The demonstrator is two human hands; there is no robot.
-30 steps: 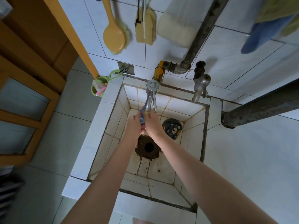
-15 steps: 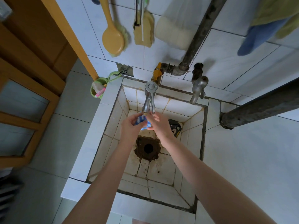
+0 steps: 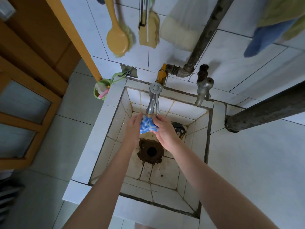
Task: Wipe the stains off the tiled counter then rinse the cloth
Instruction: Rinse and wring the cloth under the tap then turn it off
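Cloth (image 3: 148,125) under tap (image 3: 153,100), between both hands. Left hand (image 3: 132,129) presses it, fingers straight; right hand (image 3: 165,132) fingers curl round it.

This is a home wash corner, plain and well used. A deep square basin (image 3: 118,126) lined with stained white tiles is sunk into a white-tiled bench (image 3: 247,162), with a rust-brown drain (image 3: 151,151) in its floor. At its far edge a chrome tap (image 3: 154,100) and an older tap (image 3: 203,90) stand out from the tiled wall, fed by a bare corroded pipe (image 3: 209,30). A long-handled scrubbing brush (image 3: 117,38), a sponge (image 3: 179,35) and towels (image 3: 267,37) hang there. A wooden door frame (image 3: 72,30) stands to the left.
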